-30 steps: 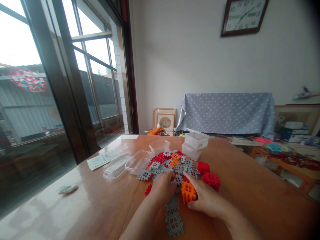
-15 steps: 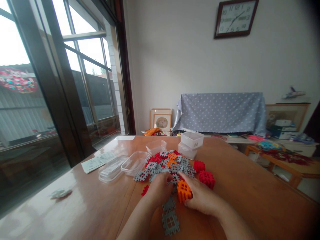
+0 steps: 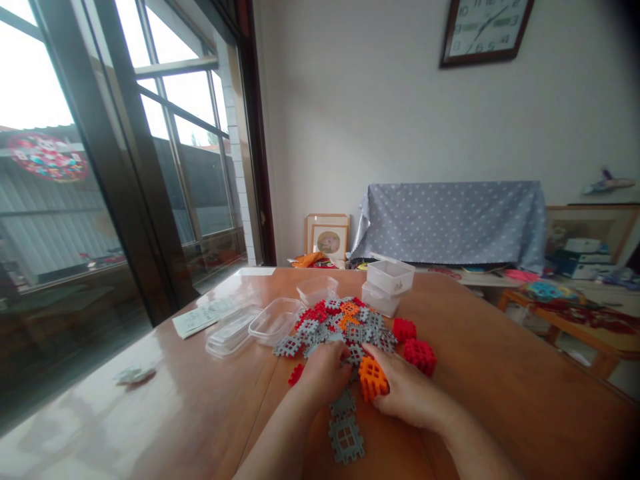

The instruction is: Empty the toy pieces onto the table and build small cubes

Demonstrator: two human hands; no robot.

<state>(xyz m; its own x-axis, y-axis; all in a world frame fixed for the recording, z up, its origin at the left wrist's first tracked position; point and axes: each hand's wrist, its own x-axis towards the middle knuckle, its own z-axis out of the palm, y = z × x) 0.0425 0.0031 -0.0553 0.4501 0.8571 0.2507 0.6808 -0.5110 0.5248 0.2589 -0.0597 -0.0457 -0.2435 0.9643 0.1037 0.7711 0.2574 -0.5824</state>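
Observation:
An orange block of joined notched pieces (image 3: 373, 379) sits in my right hand (image 3: 407, 390), between thumb and fingers. My left hand (image 3: 327, 370) is at the near edge of a pile of grey, red and orange notched pieces (image 3: 333, 327); its fingers are curled, and what they hold is hidden. Two grey pieces (image 3: 346, 440) lie in a line below my hands. A small red piece (image 3: 295, 375) is left of my left hand. Two red blocks (image 3: 420, 357) stand to the right of the pile.
Clear plastic containers (image 3: 274, 321) and lids (image 3: 233, 333) lie left of the pile, beside papers (image 3: 203, 317). Stacked white boxes (image 3: 390, 277) stand behind it. A small crumpled packet (image 3: 134, 375) rests on the wooden table (image 3: 200, 413) at the left.
The whole view has shifted slightly, with the table things appearing a little further right. Both hands keep nearly the same pose, and the orange block is still in my right hand.

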